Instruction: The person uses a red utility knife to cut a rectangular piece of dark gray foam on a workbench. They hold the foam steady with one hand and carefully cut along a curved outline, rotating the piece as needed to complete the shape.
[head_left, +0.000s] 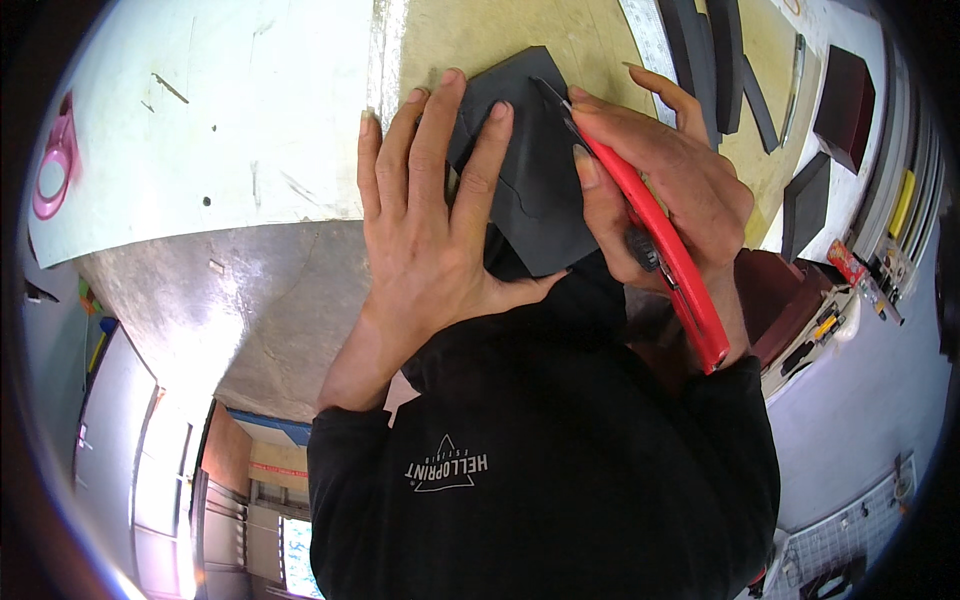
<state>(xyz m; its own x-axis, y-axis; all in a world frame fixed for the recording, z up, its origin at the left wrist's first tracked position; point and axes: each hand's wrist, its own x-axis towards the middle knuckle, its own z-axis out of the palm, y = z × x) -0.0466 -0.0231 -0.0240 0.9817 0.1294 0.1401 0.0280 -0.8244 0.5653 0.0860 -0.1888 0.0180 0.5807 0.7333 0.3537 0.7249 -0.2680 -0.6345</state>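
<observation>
A black sheet (545,160) with angled corners lies near the table's front edge, on a yellowish cutting mat (470,25). My left hand (425,225) is spread flat, its fingertips pressing on the left part of the sheet and its thumb by the lower edge. A thin curved line runs across the sheet beside the index finger. Held like a pen in my right hand (680,175) is a red utility knife (645,195), tilted with its blade out. The blade tip is at the sheet's upper right edge; I cannot tell whether it touches.
Several black strips (728,65) and a metal ruler (652,45) lie at the far right. Beyond them are a dark maroon box (843,110) and a black angular piece (805,208). A pink tape dispenser (52,180) sits on the white tabletop (230,90) at far left.
</observation>
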